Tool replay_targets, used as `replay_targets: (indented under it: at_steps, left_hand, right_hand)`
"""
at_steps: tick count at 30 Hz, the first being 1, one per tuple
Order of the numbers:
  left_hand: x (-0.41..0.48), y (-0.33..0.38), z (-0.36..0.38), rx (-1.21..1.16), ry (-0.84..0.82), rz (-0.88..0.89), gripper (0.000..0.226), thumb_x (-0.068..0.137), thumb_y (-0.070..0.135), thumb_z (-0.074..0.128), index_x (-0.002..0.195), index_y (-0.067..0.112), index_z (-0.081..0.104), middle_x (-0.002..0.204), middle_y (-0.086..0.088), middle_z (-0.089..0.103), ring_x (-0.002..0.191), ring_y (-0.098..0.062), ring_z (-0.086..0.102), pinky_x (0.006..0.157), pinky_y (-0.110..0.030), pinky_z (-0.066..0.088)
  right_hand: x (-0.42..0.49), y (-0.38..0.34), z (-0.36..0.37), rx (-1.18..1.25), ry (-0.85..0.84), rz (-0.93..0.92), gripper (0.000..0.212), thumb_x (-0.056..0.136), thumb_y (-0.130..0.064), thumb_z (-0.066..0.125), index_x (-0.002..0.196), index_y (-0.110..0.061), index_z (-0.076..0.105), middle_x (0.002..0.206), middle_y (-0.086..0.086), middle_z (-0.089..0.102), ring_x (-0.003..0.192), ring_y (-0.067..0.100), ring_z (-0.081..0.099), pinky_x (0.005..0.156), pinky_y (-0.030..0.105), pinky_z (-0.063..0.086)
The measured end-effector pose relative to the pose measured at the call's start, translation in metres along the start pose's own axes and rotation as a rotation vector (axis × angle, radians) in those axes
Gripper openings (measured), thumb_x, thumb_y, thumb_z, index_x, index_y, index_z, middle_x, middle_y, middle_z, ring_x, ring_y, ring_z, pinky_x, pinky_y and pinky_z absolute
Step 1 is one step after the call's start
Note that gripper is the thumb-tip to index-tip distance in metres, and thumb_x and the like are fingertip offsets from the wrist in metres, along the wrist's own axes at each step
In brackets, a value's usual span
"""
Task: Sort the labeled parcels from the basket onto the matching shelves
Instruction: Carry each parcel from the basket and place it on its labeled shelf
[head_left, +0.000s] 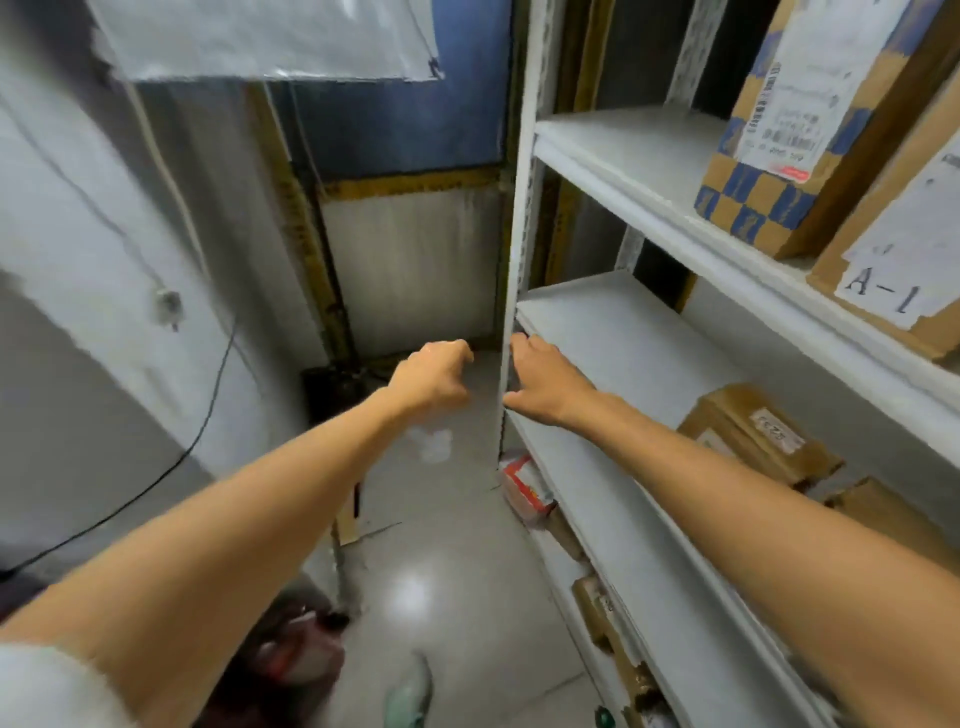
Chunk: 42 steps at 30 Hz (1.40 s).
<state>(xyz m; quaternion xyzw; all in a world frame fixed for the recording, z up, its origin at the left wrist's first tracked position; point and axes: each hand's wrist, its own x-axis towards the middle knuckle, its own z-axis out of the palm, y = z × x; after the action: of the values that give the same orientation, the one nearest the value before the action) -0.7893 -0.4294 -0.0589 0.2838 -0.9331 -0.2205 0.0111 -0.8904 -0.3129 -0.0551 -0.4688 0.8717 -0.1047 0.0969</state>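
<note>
Both my bare arms reach forward and neither hand holds a parcel. My left hand (434, 379) hangs over the floor just left of the white rack's corner post (511, 260), fingers loosely curled downward. My right hand (540, 382) is at the front left corner of the middle shelf (623, 353), fingertips touching its edge beside the post. A brown parcel (758, 436) and a second one (883, 509) lie further right on that shelf. On the upper shelf (623, 150) stand a blue-checked box (779, 156) and a box labelled A-1 (893, 291).
Lower shelves hold a red-and-white packet (524, 488) and brown parcels (608, 623). A dark red object (296, 654) sits on the floor at the bottom left, blurred. A grey wall with a black cable (208, 415) closes the left side. My shoe (410, 696) shows below.
</note>
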Motion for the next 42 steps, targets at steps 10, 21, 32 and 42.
replay_targets:
  at_steps: [10, 21, 32, 42]
  left_hand:
    - [-0.331, -0.192, -0.036, -0.149, 0.351, -0.774, 0.044, 0.077, 0.02, 0.07, 0.12, 0.014, 0.058, 0.106, -0.004, 0.064, 0.098, -0.025, 0.061, 0.082, -0.037, 0.05]
    - [-0.683, -0.235, 0.002, -0.225, 0.46, -1.39, 0.044, 0.083, 0.019, 0.07, 0.121, 0.01, 0.053, 0.113, -0.01, 0.062, 0.098, -0.028, 0.059, 0.08, -0.041, 0.051]
    - [-0.849, -0.307, 0.033, -0.29, 0.51, -1.568, 0.04, 0.08, 0.021, 0.069, 0.116, 0.014, 0.054, 0.114, -0.007, 0.061, 0.1, -0.025, 0.058, 0.08, -0.039, 0.052]
    - [-0.928, -0.482, 0.087, -0.392, 0.606, -1.687, 0.052, 0.08, 0.022, 0.07, 0.127, 0.019, 0.05, 0.118, -0.004, 0.06, 0.104, -0.023, 0.059, 0.083, -0.041, 0.053]
  right_hand:
    - [-0.092, -0.305, 0.084, -0.087, -0.324, -0.932, 0.055, 0.082, -0.025, 0.068, 0.123, 0.0, 0.042, 0.12, 0.019, 0.051, 0.108, 0.035, 0.052, 0.083, 0.039, 0.044]
    - [-0.339, -0.531, 0.181, -0.227, -0.665, -1.597, 0.039, 0.09, -0.021, 0.063, 0.119, -0.004, 0.043, 0.106, 0.018, 0.05, 0.092, 0.035, 0.052, 0.071, 0.042, 0.046]
    - [-0.455, -0.671, 0.282, -0.404, -0.701, -1.627, 0.033, 0.088, -0.02, 0.06, 0.11, -0.011, 0.038, 0.105, 0.013, 0.045, 0.086, 0.028, 0.048, 0.062, 0.036, 0.038]
    - [-0.465, -0.819, 0.491, -0.489, -0.732, -1.523, 0.047, 0.083, -0.018, 0.053, 0.128, -0.007, 0.046, 0.121, 0.015, 0.055, 0.104, 0.033, 0.056, 0.085, 0.04, 0.052]
